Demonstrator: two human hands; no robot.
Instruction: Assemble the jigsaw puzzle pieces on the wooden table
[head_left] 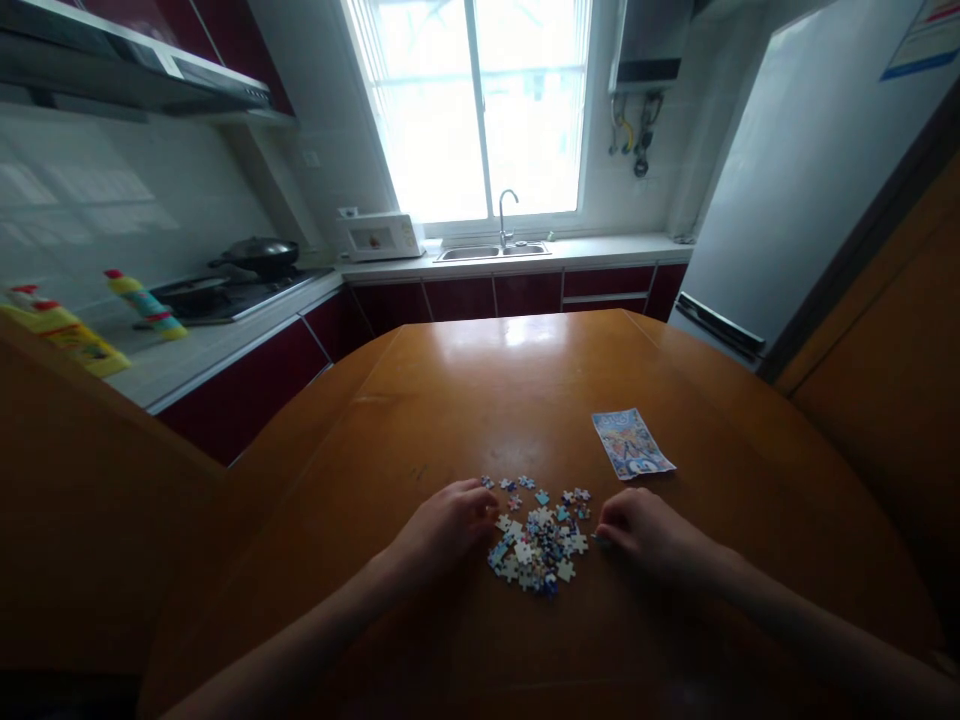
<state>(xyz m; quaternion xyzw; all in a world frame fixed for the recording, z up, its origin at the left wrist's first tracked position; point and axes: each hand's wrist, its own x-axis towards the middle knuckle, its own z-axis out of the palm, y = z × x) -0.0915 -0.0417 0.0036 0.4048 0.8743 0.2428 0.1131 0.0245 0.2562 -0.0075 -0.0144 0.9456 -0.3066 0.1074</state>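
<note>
A heap of small jigsaw pieces (541, 545) lies on the wooden table (480, 400), some blue, some pale, with several loose ones along its far side. Beside the heap's left edge rests my left hand (454, 515), fingers curled, thumb and forefinger near a piece; whether they hold anything is too small to tell. To the right of the heap, my right hand (641, 525) is closed in a pinch on a small puzzle piece (598, 539) at its fingertips. Beyond that hand lies a printed picture sheet (631, 443).
Past the table runs a counter with a sink (495, 252) and a white microwave (381, 237). At the left are a stove with a wok (262, 255) and yellow bottles (75, 335). A fridge (780, 170) stands at the right.
</note>
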